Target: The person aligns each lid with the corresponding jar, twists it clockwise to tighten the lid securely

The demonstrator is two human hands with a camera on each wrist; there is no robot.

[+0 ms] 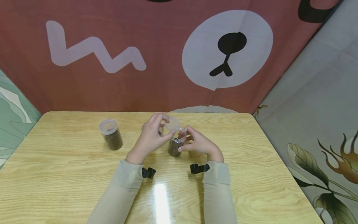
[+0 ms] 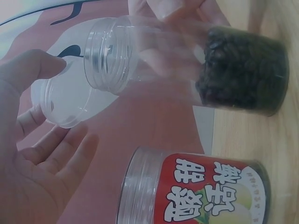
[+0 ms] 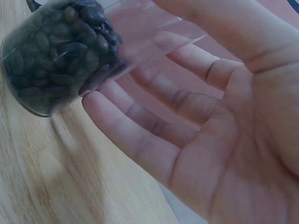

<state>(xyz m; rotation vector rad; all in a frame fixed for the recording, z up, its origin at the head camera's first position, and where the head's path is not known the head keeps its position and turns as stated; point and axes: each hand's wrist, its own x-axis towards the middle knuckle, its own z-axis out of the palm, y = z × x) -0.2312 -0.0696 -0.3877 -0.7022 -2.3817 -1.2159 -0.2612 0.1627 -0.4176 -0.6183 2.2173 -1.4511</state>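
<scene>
My left hand (image 1: 151,135) pinches a round clear lid (image 1: 172,123) between thumb and fingers, tilted just over the mouth of an open jar. That clear jar (image 1: 174,148) stands upright on the table, its lower part filled with dark bean-like pieces (image 3: 56,56). Around its side curl the thumb and fingers of my right hand (image 1: 198,142). In the left wrist view the lid (image 2: 70,95) is apart from the jar's threaded neck (image 2: 110,56). Close by is a jar with a red label (image 2: 201,189).
A lidded jar (image 1: 113,138) with dark contents stands to the left on the wooden table (image 1: 64,174). Part of another jar (image 1: 161,130) shows behind my left hand. A red printed cloth (image 1: 165,90) hangs along the table's back edge.
</scene>
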